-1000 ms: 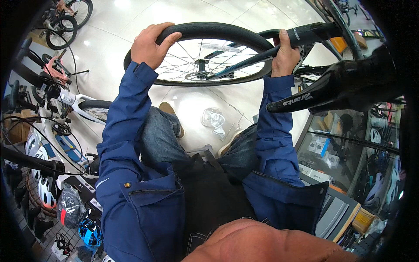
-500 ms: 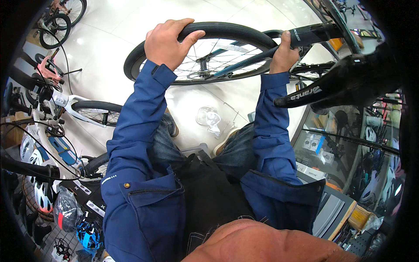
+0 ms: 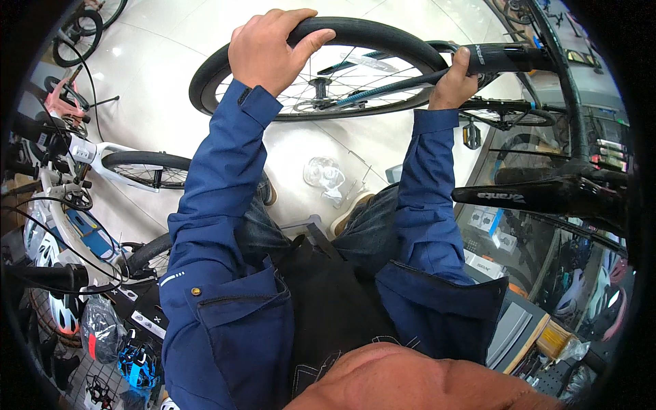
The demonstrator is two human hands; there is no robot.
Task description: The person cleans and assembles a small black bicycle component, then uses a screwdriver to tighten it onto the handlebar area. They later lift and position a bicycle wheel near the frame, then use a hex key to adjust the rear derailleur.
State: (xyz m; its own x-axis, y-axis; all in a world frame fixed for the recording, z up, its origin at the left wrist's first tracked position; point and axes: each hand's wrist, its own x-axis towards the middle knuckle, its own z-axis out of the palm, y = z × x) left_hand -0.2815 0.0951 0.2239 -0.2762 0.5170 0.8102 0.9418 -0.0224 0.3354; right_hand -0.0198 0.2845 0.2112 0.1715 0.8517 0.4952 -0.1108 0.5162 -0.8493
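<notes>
My left hand (image 3: pixel 270 53) is closed over the black tyre of a spoked bicycle wheel (image 3: pixel 369 29), thumb on the near side. The wheel lies tilted in front of me, with its hub (image 3: pixel 319 91) between my hands. My right hand (image 3: pixel 454 83) wraps round a dark fork (image 3: pixel 393 89), thumb up, close to where it meets the black bike frame (image 3: pixel 509 57). The fork's legs reach along the wheel toward the hub; whether the axle is seated I cannot tell. A black handlebar (image 3: pixel 540 195) sticks in at the right, beyond my right forearm.
A white bike (image 3: pixel 126 164) stands at the left, above helmets including a blue one (image 3: pixel 137 363). A glass display case (image 3: pixel 502 229) stands at the right. Clear plastic wrapping (image 3: pixel 324 176) lies on the pale tiled floor between my feet. A pink bike (image 3: pixel 65 102) is farther left.
The wheel sits slightly higher in the view, both hands still on it and the fork. The handlebar at the right has swung round and lower.
</notes>
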